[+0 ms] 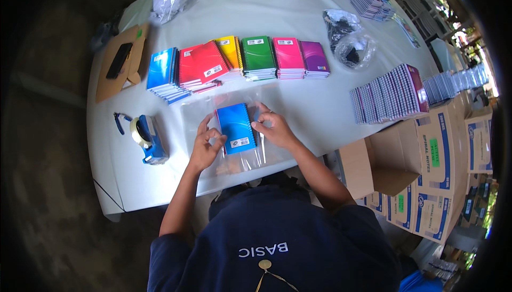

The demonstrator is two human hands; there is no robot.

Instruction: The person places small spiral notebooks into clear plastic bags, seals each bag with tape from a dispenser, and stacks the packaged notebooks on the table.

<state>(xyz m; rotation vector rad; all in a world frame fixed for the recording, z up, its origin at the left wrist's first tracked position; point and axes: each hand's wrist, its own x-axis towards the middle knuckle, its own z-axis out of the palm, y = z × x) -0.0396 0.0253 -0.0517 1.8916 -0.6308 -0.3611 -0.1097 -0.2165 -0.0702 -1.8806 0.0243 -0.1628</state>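
Note:
A blue spiral notebook (235, 126) lies in front of me, its wire binding along the right side. A thin reddish edge shows beneath its upper left corner, so another notebook seems to be under it. Curled fingers of my left hand (207, 145) hold the notebook's left edge, thumb near its lower left side. At the right edge my right hand (274, 128) grips beside the binding, with some fingers stretched out beyond it. Clear plastic bags (202, 108) lie flat beneath the notebook and both hands.
Beyond lie stacks of blue (161, 70), red (200, 62), yellow (229, 49), green (259, 57), pink (288, 54) and purple notebooks (315, 57). A blue tape dispenser (153, 140) stands left. Right are a notebook row (386, 97) and an open carton (394, 156).

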